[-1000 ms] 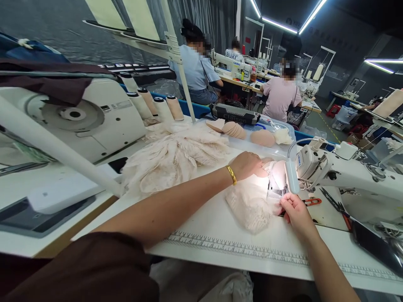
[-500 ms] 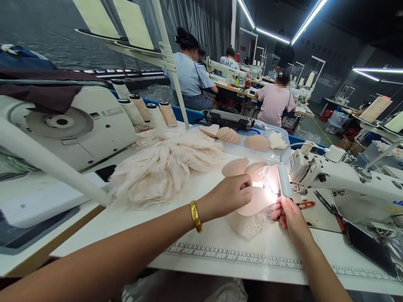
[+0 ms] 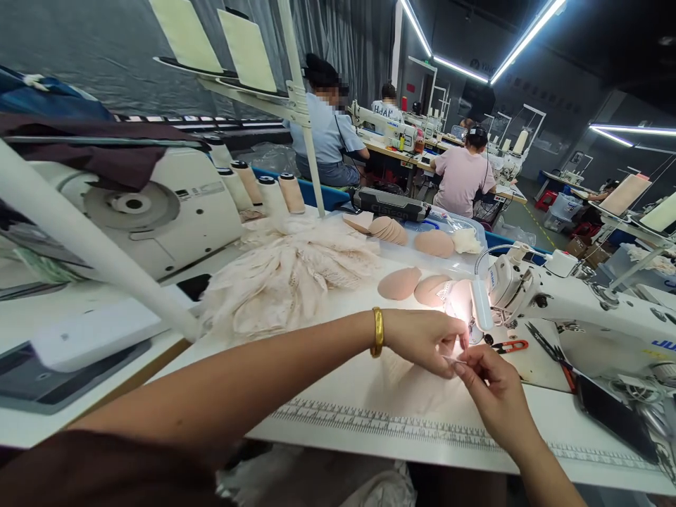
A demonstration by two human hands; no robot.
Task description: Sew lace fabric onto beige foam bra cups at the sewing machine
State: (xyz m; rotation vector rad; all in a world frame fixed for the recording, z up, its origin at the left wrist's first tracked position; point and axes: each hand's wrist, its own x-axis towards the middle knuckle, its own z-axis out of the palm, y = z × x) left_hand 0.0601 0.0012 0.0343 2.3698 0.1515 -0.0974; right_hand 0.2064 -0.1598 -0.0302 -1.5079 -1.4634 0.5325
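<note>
My left hand (image 3: 425,339), with a gold bangle at the wrist, is closed in a pinch near the lamp-lit needle area. My right hand (image 3: 491,387) meets it from the right, thumb and fingers pressed together. Between the fingertips they pinch the edge of a pale lace piece (image 3: 404,384), which drapes blurred onto the table below. Beyond my hands lie beige oval bra pads (image 3: 400,284), and one close to the lamp has white lace on it. The sewing machine (image 3: 549,285) stands just right of my hands.
A heap of cream lace (image 3: 285,282) lies left. Orange thread snips (image 3: 510,346), scissors (image 3: 543,341) and a dark phone (image 3: 615,415) lie right. A plastic tray (image 3: 470,257) with more pads sits behind. A printed ruler (image 3: 391,421) runs along the front edge. Several people work at machines beyond.
My left hand has moved right and down to meet my right hand at the fabric edge. The pad that was under my left hand no longer shows. The view has shifted slightly.
</note>
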